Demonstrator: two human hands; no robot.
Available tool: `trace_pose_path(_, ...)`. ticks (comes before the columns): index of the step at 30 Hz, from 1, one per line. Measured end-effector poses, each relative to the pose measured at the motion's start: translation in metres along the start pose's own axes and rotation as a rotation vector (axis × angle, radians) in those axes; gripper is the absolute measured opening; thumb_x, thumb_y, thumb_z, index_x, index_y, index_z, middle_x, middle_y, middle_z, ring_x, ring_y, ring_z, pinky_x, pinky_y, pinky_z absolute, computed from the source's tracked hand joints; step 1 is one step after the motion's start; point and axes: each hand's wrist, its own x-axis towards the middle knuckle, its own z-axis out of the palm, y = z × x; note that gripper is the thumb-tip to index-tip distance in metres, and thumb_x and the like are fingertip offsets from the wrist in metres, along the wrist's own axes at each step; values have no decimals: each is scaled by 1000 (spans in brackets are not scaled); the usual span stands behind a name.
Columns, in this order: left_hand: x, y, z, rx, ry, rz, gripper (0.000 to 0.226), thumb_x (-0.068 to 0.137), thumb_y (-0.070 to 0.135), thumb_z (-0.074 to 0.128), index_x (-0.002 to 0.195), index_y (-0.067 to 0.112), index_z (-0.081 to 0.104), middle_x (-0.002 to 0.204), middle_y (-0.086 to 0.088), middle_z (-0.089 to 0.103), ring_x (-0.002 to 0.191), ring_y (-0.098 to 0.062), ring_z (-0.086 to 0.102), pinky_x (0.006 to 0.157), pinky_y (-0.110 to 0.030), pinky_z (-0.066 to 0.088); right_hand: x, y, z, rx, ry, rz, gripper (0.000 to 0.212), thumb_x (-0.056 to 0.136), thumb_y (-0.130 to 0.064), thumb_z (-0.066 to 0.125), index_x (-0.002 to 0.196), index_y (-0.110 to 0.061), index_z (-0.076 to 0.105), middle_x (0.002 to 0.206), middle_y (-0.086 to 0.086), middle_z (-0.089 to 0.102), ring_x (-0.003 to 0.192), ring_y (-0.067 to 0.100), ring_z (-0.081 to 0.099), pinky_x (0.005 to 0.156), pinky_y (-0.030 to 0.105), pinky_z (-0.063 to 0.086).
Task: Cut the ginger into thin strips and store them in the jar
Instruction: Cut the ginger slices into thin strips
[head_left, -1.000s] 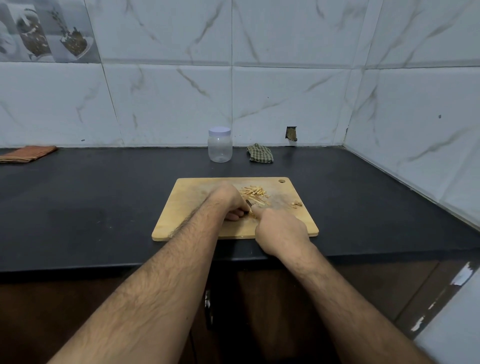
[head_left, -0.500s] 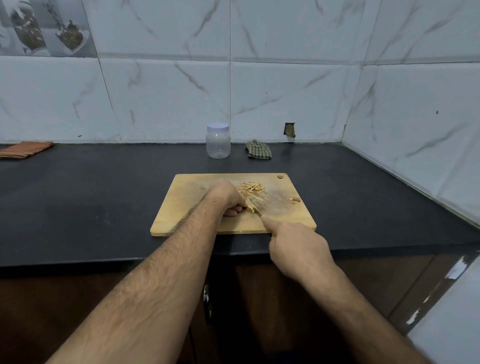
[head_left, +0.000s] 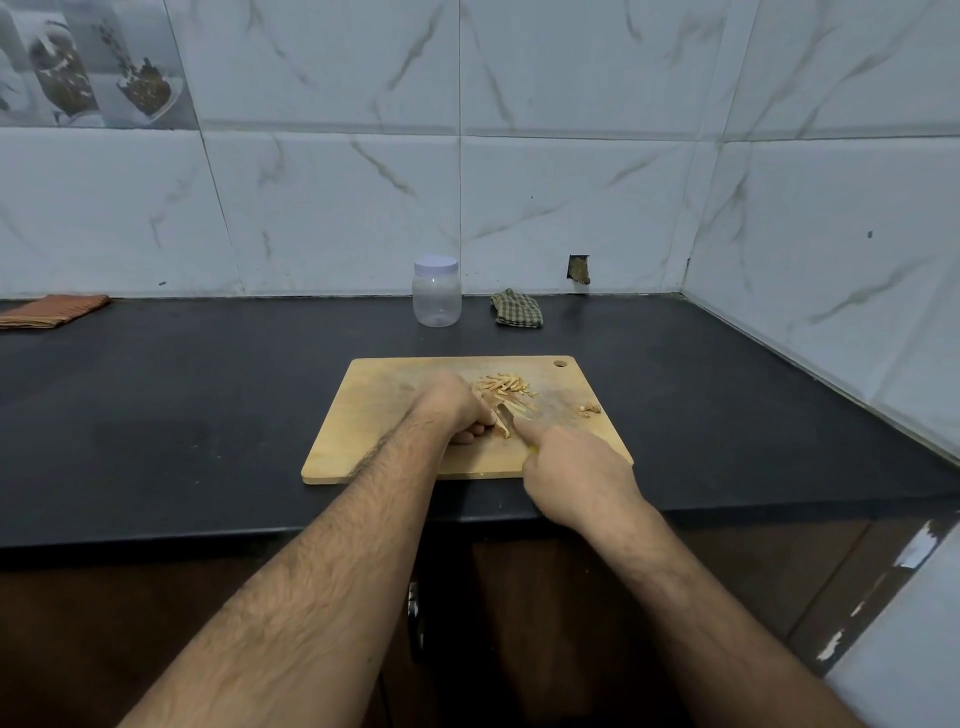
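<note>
On the cutting board (head_left: 374, 415), ginger (head_left: 500, 427) is pinned by left hand (head_left: 457, 410), knife (head_left: 506, 415) gripped by right hand (head_left: 576, 475); strips (head_left: 501, 385) are piled, jar (head_left: 436, 292) capped, unfilled.

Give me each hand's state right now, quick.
Left hand: fingers curled, pinning the ginger piece on the cutting board.
Right hand: closed grip on the knife, index finger along the blade.
</note>
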Motion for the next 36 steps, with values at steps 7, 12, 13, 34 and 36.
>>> trace_pose_path(7, -1, -1, 0, 17, 1, 8, 13, 83, 12, 76, 72, 13, 69, 65, -1, 64, 56, -12, 55, 61, -24, 54, 7, -4, 4, -13, -7, 12, 65, 95, -9, 40, 151, -42, 32, 132, 0, 58, 116, 23, 56, 74, 32, 40)
trace_pose_path(12, -4, -1, 0, 11, 1, 24, 6, 84, 12, 75, 87, 6, 73, 68, -3, 64, 58, -14, 55, 67, -27, 55, 8, -6, 4, 21, -3, -4, 67, 95, -11, 40, 152, -43, 30, 136, -1, 57, 120, 23, 54, 77, 32, 40)
trace_pose_path(13, -4, -1, 0, 11, 4, 27, 8, 84, 11, 75, 89, 6, 74, 69, -3, 65, 59, -14, 56, 70, -28, 56, 8, -6, 4, 21, -6, -7, 66, 95, -11, 40, 152, -43, 30, 136, 0, 57, 119, 23, 54, 77, 33, 40)
trace_pose_path(34, -9, 2, -1, 59, -1, 27, 20, 87, 12, 72, 68, 14, 66, 61, 0, 60, 50, -10, 50, 50, -20, 46, 15, -15, 5, -97, -58, -12, 74, 92, -4, 42, 153, -44, 26, 128, 4, 58, 112, 24, 56, 75, 35, 45)
trace_pose_path(36, -10, 2, -1, 61, 0, 16, 15, 87, 13, 72, 72, 13, 68, 64, -1, 62, 53, -11, 52, 56, -21, 49, 8, -12, 4, -101, -70, -11, 77, 91, -3, 42, 154, -44, 24, 124, 5, 59, 109, 25, 58, 71, 35, 44)
